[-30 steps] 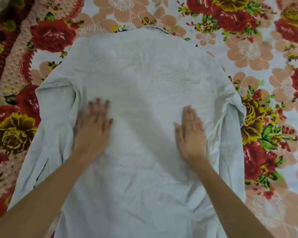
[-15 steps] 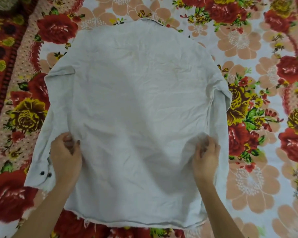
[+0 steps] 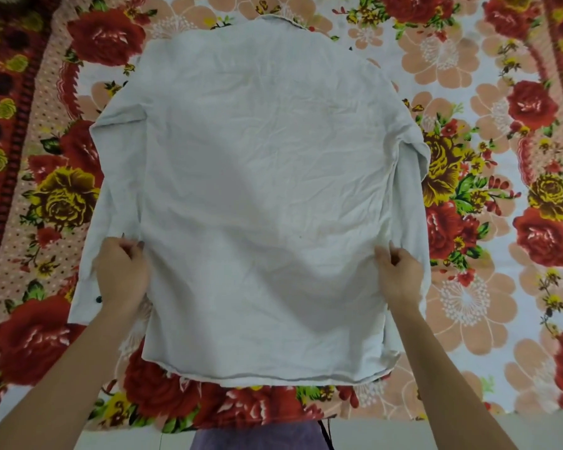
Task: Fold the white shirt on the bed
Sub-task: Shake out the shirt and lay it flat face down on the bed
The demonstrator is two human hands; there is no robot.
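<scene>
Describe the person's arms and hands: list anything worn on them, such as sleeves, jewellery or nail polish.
Both arms are bare: no sleeve shows on the left forearm or the right forearm. No watch, bracelet or ring shows on the left hand or the right hand. The nails on the left hand's fingers look dark, probably polished.

Bed (image 3: 488, 358): covered by a floral sheet (image 3: 62, 196), with red and yellow roses and peach blossoms on a pale ground and a dark red patterned border along the left side.

On it, one white shirt (image 3: 267, 196), creased, spread back up at the middle. Collar at the far end, hem at the near end close to the sheet's near edge. One sleeve lies down each side. Dark buttons (image 3: 99, 299) show on the left cuff.
</scene>
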